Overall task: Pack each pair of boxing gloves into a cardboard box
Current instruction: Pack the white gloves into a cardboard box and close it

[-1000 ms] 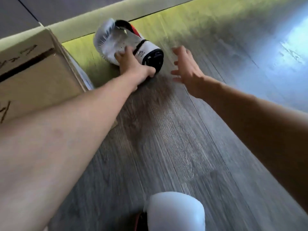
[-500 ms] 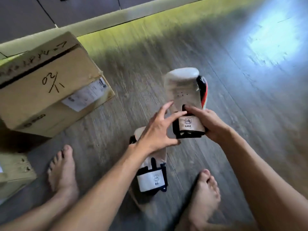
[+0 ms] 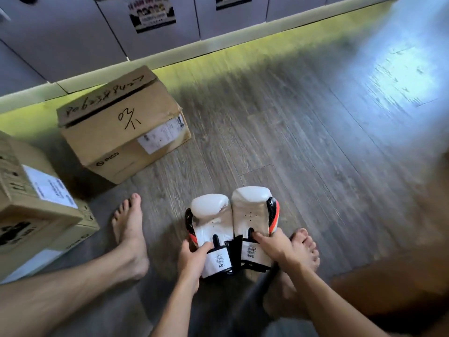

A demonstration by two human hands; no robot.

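Two white boxing gloves with black cuffs and red trim lie side by side, palm side up, on the floor between my bare feet. My left hand grips the cuff of the left glove. My right hand grips the cuff of the right glove, thumb in its palm slit. A closed cardboard box with handwriting stands to the upper left. A second cardboard box sits at the left edge.
My left foot and right foot rest on the grey wood floor. Grey cabinet doors with a pale plinth run along the back. A dark strap hangs below the gloves.
The right glove has come down beside the left one, so the pair now sits together. My left hand has taken hold of the left glove's cuff. The view has tilted up.
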